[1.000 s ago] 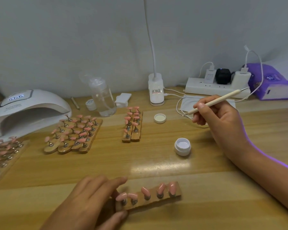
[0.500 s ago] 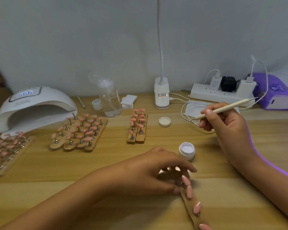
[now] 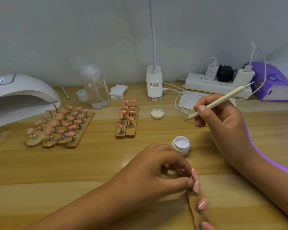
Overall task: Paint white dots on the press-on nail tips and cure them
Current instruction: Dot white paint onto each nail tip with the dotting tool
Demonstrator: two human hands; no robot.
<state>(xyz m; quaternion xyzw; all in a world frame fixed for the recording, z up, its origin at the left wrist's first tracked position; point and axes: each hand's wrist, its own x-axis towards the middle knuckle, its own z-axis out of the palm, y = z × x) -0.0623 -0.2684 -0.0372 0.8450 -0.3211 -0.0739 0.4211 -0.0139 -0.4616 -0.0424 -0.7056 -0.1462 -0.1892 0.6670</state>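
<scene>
Head view counts one strip (image 3: 193, 202) of pink tips (image 3: 203, 203) under the left hand (image 3: 156, 176), with four tips showing on it, one more block of four strips (image 3: 60, 130) far to the left of the fingers, and a pair of strips (image 3: 127, 123) beyond them. One open jar (image 3: 181, 145) of white gel stands just beyond the left fingers, its one lid (image 3: 157, 114) further off and left of the right fingers. One curing lamp (image 3: 23, 97) sits far left, and more tips lie cut off at the left edge. One pen (image 3: 218, 102) is in the right hand (image 3: 223, 123). The left hand lies palm down on the table (image 3: 73, 163), its fingers curled over the far end of the strip and its thumb pressed against the strip's side, so it grips the wood. The strip runs from those fingers toward the viewer and off the bottom edge. The right hand hovers above the table, well apart from the left, thumb and forefinger pinching the pen in a writing grip; the pen's point aims down and left, off the table, with a pale speck at its end. A second ago the strip lay crosswise with the left hand at its left end; now it is turned lengthwise and the hand has shifted to its far end. The right hand has hardly moved, though the pen's point now shows below the fingers.
</scene>
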